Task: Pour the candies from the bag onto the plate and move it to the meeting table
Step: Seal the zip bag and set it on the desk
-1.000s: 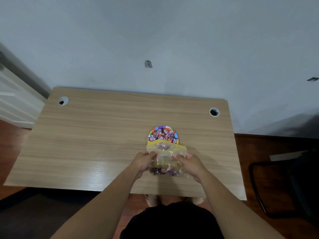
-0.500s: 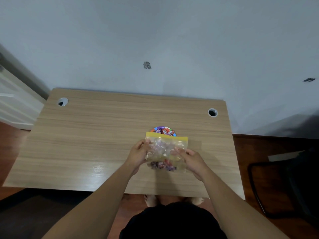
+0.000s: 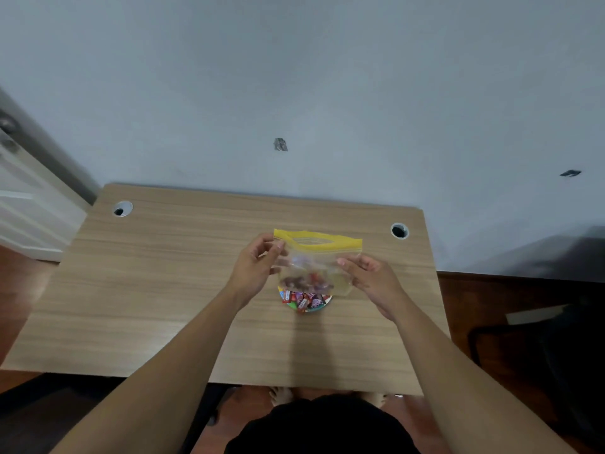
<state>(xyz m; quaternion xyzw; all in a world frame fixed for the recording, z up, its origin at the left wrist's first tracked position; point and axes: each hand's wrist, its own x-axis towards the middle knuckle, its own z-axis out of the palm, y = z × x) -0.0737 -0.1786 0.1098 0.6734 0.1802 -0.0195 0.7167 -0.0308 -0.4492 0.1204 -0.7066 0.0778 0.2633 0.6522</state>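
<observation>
A clear zip bag [image 3: 316, 257] with a yellow top strip hangs upright above the desk, its mouth slightly parted. Some candies lie at its bottom. My left hand [image 3: 255, 268] pinches the bag's left edge and my right hand [image 3: 371, 276] pinches its right edge. Right below the bag sits a small colourful plate [image 3: 322, 307] with wrapped candies [image 3: 302, 299] on it. The bag hides the plate's far half.
The wooden desk [image 3: 163, 290] stands against a pale wall and has a cable hole at the back left [image 3: 122, 209] and another at the back right [image 3: 399, 231]. A dark chair [image 3: 540, 355] stands at the right on the wooden floor.
Both hands have lifted the bag up and away from me, so it now hangs over the plate. The plate's near half shows below the bag instead of its far half.
</observation>
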